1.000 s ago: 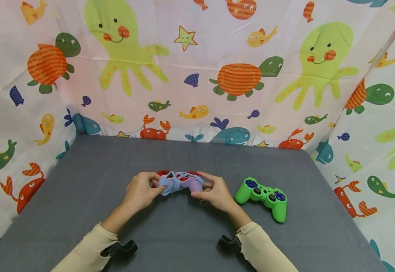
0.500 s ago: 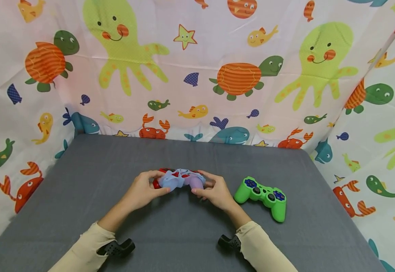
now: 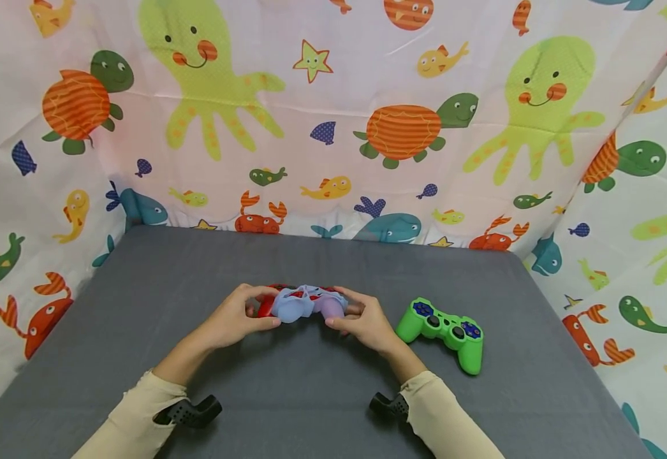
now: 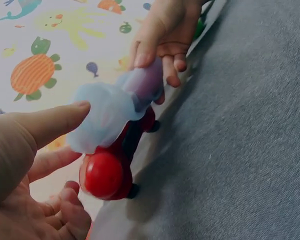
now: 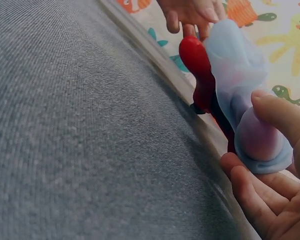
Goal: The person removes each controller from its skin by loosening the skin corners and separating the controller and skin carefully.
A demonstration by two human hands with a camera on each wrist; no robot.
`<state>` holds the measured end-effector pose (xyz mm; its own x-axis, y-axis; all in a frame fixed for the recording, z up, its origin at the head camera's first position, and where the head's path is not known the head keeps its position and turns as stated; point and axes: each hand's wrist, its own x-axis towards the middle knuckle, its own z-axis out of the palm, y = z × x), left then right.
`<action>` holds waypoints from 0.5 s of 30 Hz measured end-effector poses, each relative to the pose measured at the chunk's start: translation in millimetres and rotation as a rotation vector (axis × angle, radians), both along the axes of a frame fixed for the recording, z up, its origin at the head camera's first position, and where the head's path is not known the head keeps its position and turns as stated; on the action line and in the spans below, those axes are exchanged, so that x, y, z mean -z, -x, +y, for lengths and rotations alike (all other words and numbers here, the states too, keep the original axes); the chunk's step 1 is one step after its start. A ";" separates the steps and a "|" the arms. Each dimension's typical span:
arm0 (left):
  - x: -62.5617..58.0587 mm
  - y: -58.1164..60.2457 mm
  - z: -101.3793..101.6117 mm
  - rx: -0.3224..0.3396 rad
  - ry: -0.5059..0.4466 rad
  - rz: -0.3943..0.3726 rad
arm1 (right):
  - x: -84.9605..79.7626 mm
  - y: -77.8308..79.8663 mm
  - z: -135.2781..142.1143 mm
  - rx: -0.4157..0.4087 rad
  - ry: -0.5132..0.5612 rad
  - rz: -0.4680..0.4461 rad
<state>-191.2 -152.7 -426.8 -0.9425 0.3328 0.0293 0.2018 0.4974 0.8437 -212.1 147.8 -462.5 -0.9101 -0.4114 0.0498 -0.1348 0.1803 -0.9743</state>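
Note:
A red game controller [image 4: 104, 175] is held above the grey table, partly wrapped in a thin light blue and lilac cover [image 3: 291, 310]. Its left grip sticks out bare, and the cover's left end bunches loosely beside it. My right hand [image 3: 371, 324] pinches the covered right grip, thumb on the near side and fingers beneath, as the right wrist view shows. My left hand [image 3: 233, 319] is spread around the left end. Its thumb reaches toward the bunched cover, and the index finger lies along the far side. The lower fingers of that hand are relaxed, apart from the red grip.
A green game controller [image 3: 441, 335] with blue buttons lies on the grey table [image 3: 305, 401], right of my right hand. Behind and at the sides hangs a white curtain [image 3: 287, 127] printed with sea animals.
The cover's left part has come away from the left grip, baring more red and bunching up. My left hand has eased leftward and loosened. My right hand keeps its pinch.

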 end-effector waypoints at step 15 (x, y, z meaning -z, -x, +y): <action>14.9 17.3 -17.1 0.089 -0.324 -0.474 | 4.4 3.3 2.6 -0.097 0.021 -0.015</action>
